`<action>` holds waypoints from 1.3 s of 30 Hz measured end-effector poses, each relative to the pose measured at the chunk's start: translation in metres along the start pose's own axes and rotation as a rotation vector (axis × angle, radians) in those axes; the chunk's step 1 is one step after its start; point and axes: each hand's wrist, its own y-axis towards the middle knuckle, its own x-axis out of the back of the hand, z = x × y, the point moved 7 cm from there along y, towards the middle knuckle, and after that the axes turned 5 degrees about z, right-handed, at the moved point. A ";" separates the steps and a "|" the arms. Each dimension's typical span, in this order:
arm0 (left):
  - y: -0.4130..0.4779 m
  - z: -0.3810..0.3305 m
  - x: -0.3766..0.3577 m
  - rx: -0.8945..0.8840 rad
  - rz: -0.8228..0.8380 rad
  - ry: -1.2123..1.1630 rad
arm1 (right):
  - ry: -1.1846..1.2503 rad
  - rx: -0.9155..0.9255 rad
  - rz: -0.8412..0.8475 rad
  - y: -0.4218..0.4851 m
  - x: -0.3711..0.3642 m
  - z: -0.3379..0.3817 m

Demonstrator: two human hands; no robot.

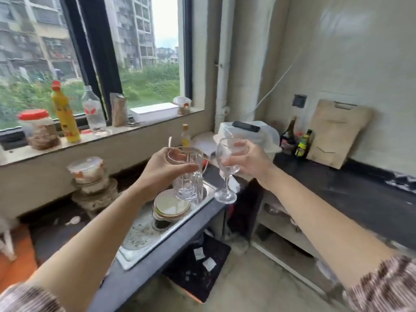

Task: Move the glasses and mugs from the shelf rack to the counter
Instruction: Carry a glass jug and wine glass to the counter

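Observation:
My left hand (162, 170) grips a clear glass mug (188, 176) near its rim and holds it upright in the air above the sink (144, 235). My right hand (249, 163) holds a clear wine glass (227, 170) by its bowl, with stem and foot hanging down over the sink's right corner. The two glasses are side by side, a small gap apart. The dark counter (351, 194) runs along the right wall, to the right of the wine glass. No shelf rack is in sight.
A stack of plates (171, 208) lies in the sink under the mug. Bottles (301, 143) and a cutting board (337, 134) stand at the counter's far end, beside a plastic container with a phone (246, 126) on it. Jars and bottles line the windowsill (65, 113).

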 end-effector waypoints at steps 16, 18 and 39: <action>0.128 -0.044 -0.452 -0.104 0.674 -0.069 | -0.112 -0.258 -0.574 -0.095 0.376 -0.174; 0.146 -0.053 -0.506 -0.117 0.733 -0.084 | -0.096 -0.293 -0.629 -0.099 0.418 -0.195; 0.260 -0.097 -0.953 -0.080 1.020 -0.040 | -0.079 -0.515 -0.898 -0.130 0.795 -0.375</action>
